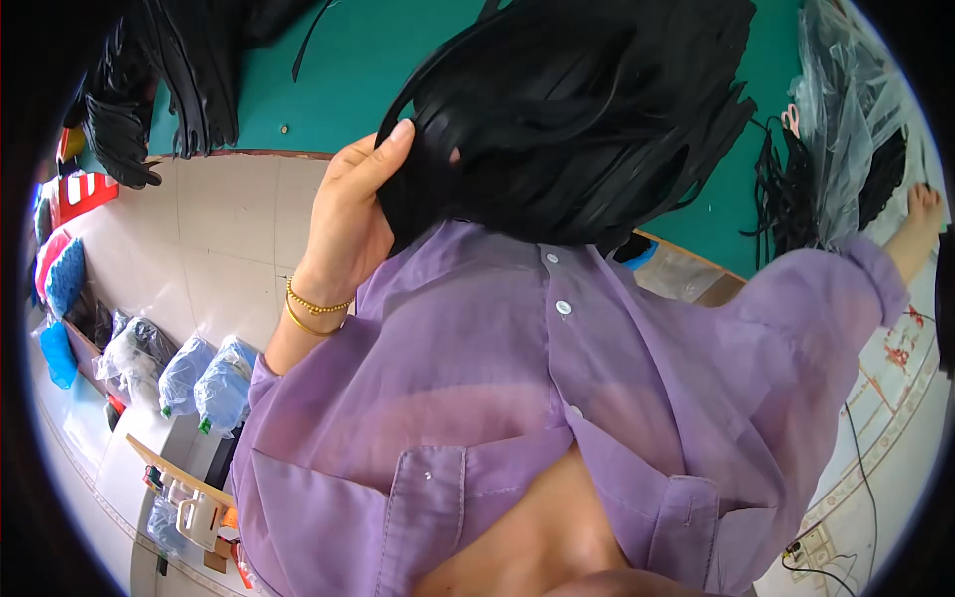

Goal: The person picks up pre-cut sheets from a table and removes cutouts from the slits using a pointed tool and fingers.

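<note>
A thick bundle of black strips (587,109), flat and ribbon-like, fans out in front of my chest and over the table edge. My left hand (358,189) is closed on its left side, thumb on top and the other fingers partly hidden behind the strips. Far out to the right, my right hand (925,207) is small at the rim of the view, beyond a clear plastic bag (841,90). Its fingers look curled; whatever they may hold is too small to make out. Beside that bag lies another bunch of black strips (784,184).
The green tabletop (269,99) spans the far side, with more black strips (189,70) hanging over its left edge. Pink-handled scissors (791,119) lie by the plastic bag. Bagged bundles (224,383) and a red crate (85,199) stand at left. A cable (863,478) runs at lower right.
</note>
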Demonstrator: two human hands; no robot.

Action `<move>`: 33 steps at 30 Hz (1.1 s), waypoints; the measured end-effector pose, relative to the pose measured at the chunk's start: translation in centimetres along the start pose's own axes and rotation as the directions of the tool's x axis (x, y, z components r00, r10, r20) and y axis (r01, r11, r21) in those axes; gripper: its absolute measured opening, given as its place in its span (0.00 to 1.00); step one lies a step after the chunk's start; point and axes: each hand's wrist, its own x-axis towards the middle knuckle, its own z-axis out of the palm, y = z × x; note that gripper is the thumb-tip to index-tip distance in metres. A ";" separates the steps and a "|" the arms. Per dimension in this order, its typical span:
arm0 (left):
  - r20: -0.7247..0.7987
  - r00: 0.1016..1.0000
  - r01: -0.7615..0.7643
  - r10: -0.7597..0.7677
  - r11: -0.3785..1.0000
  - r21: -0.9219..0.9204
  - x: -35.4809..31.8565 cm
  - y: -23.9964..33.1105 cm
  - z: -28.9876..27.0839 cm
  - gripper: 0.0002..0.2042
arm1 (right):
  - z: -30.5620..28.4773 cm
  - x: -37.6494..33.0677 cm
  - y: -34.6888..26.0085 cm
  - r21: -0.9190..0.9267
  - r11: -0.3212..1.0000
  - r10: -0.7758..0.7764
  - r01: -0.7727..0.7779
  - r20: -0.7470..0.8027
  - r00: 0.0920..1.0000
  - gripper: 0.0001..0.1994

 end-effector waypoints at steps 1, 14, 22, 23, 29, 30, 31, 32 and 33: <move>-0.003 1.000 0.012 -0.012 0.998 0.059 0.0 0.3 0.1 0.14 | 1.0 -1.6 -1.0 -0.058 0.998 -0.002 0.001 -0.014 1.000 0.10; -0.014 0.971 -0.229 0.240 0.939 0.256 -0.6 -0.1 3.2 0.11 | 23.3 -38.3 -1.2 -0.019 0.875 -0.191 0.484 0.904 0.382 0.15; 0.160 0.973 -0.189 0.166 0.972 0.139 -0.5 -0.4 1.7 0.10 | 24.6 -40.3 -0.1 0.049 0.982 -0.130 0.182 0.879 0.459 0.06; 0.098 0.979 -0.195 0.181 0.969 0.150 -0.6 -0.6 1.4 0.09 | 24.5 -39.5 -0.7 0.016 0.985 -0.103 0.173 0.858 0.504 0.06; -0.185 0.972 -0.140 0.146 0.989 0.047 1.4 -0.6 -1.5 0.08 | 16.2 -16.9 4.5 0.332 0.933 -0.002 -0.140 0.394 0.919 0.08; -0.212 0.968 -0.132 0.135 0.991 0.027 1.5 -0.6 -2.7 0.08 | 14.4 -14.4 3.4 0.359 0.931 -0.029 -0.073 0.272 0.962 0.08; -0.206 0.969 -0.134 0.139 0.990 0.036 1.4 -0.6 -3.3 0.08 | 12.8 -12.2 2.0 0.375 0.927 -0.056 -0.001 0.141 0.988 0.09; -0.271 0.949 -0.151 0.163 0.986 0.063 1.5 -0.6 -3.7 0.09 | 10.1 -9.9 0.2 0.304 0.952 -0.051 0.046 0.009 0.999 0.09; -0.338 0.922 -0.165 0.187 0.982 0.093 1.6 -0.5 -3.9 0.09 | 6.8 -7.8 -1.1 0.227 0.971 -0.051 0.079 -0.124 0.991 0.09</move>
